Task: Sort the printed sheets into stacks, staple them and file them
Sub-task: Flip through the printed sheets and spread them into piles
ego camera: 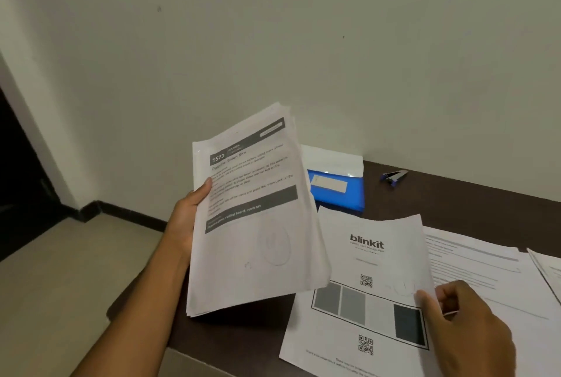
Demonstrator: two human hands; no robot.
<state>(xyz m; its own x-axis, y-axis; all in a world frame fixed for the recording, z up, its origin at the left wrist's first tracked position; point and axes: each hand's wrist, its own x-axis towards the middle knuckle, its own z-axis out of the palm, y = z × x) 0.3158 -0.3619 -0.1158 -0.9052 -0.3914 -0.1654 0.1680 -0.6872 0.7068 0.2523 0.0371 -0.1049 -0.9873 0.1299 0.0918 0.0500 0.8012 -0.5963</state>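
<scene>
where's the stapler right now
In the head view the stapler lies far right on the dark table near the wall, right of the blue folder.

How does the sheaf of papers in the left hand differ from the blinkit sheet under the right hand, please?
The sheaf is many sheets, held up off the table by the left hand; the blinkit sheet is single and lies on the table, its edge pinched by the right hand. The sheaf's top page shows "1573" and dark text bands; the blinkit sheet shows a logo, QR codes and grey blocks. Both are white printed paper.
</scene>
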